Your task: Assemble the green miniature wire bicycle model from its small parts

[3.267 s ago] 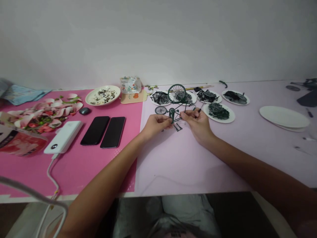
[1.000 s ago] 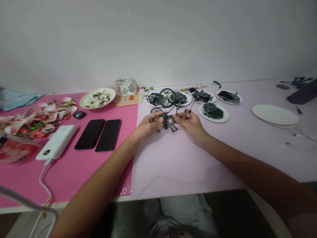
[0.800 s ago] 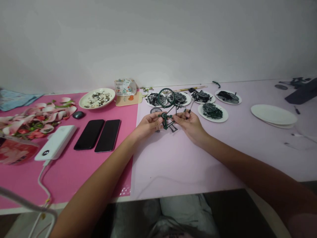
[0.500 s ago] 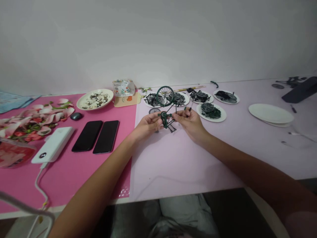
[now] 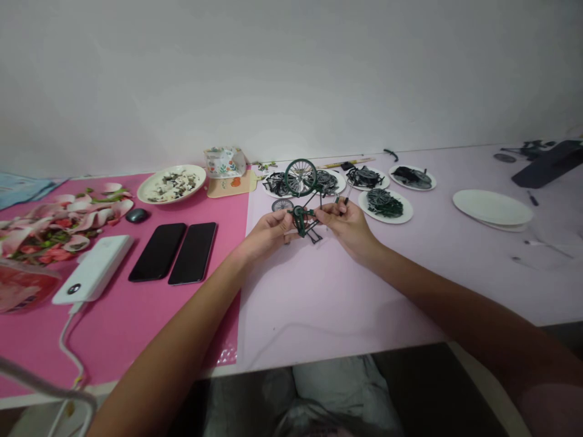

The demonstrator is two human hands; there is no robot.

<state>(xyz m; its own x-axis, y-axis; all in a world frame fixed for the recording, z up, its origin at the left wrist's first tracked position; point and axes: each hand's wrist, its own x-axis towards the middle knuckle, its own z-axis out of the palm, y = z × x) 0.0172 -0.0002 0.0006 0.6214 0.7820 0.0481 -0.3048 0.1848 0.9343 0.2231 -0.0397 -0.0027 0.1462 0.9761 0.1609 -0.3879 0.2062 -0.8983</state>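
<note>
A small dark green model bicycle frame (image 5: 301, 217) is held up over the pale table, with a spoked wheel (image 5: 300, 177) at its top. My left hand (image 5: 269, 233) pinches the frame from the left. On the other side, my right hand (image 5: 348, 226) has its fingers closed on the frame, and a thin dark-handled tool (image 5: 346, 200) sticks up between its fingers. Behind the frame lies a loose grey wheel (image 5: 282, 205). The nearest plate of green and grey parts (image 5: 405, 213) stands just beyond my right hand.
More plates of dark parts (image 5: 430, 179) line the wall. Stacked white plates (image 5: 492, 207) and a dark box (image 5: 546, 165) are at the right. On the pink mat (image 5: 150, 328) are two phones (image 5: 194, 252), a power bank (image 5: 93, 267), petals (image 5: 68, 218) and a bowl (image 5: 143, 193).
The whole view has shifted slightly, so the table items appear a little further left. Both hands keep their hold on the frame, with hardly any change in pose.
</note>
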